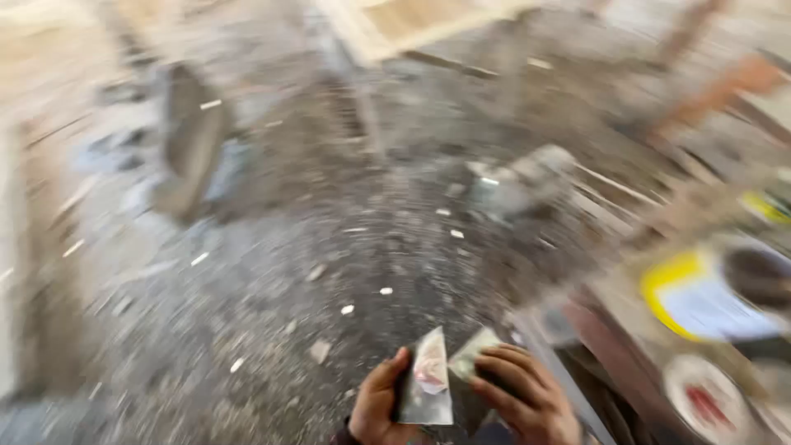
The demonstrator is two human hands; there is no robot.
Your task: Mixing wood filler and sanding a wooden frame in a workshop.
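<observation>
Blurred rubble floor (272,272) is seen below; an upright sachet (428,379) is pinched between left hand (375,408) and right hand (523,395).

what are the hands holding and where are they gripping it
Both hands share a small shiny packet: left hand on its left edge, right hand at its right side.

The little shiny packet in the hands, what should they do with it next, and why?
Probably pull it open at the top: the left hand pinches the shiny packet upright, and the right hand grips a second piece beside it. The blur hides whether it is already torn.
</observation>
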